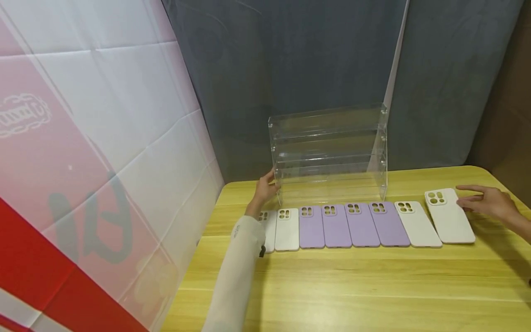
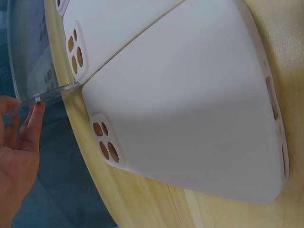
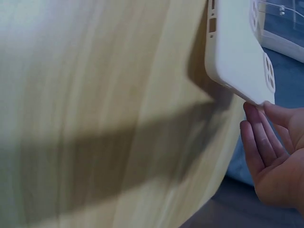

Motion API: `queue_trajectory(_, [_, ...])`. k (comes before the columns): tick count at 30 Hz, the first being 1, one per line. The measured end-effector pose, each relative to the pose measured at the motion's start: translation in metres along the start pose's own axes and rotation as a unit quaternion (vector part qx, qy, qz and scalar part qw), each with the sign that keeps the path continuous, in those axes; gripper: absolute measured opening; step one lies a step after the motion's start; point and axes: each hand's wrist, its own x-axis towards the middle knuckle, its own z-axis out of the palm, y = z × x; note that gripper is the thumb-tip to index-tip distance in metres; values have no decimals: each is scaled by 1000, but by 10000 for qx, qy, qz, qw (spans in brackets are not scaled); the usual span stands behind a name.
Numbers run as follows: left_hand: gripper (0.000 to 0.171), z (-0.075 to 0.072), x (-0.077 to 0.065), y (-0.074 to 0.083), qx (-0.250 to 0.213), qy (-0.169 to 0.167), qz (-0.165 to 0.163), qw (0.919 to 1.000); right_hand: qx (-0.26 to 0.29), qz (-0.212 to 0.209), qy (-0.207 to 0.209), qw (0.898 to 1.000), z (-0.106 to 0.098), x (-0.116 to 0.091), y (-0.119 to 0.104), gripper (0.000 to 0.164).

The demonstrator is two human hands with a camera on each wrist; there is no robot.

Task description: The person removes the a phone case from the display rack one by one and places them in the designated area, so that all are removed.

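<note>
At the far right of the row, my right hand pinches the upper right edge of a white phone case between thumb and fingers. In the right wrist view that case is tilted, with its held edge raised off the table. My left hand grips the left side panel of a clear tiered display rack. Seen from the left wrist, the fingers meet the panel's edge beside a small clear fitting. Two white phone cases lie near my left forearm, the outer one partly hidden by the sleeve.
Several purple phone cases lie side by side mid-row, camera cutouts toward the rack. Another white case lies between them and the held one. The wooden table ends at a grey curtain behind and a printed sheet at left.
</note>
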Motion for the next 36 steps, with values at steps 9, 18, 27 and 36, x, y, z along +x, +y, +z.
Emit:
queue_trajectory(9, [76,0,0,-2,28,-13,-5,10000,-119,233,-31,9997,14,-5,5,61])
queue_trajectory(18, [76,2,0,3,40,-78,0,10000,-875,278,279,9954,15,-6,12,59])
queue_trajectory(27, [75,4,-2,6,113,-86,27,9999,-803,320,236,9960,15,-10,16,60])
queue_trajectory(36, [76,3,-2,5,96,-78,27,9999,-565,267,266,9977,15,-13,17,61])
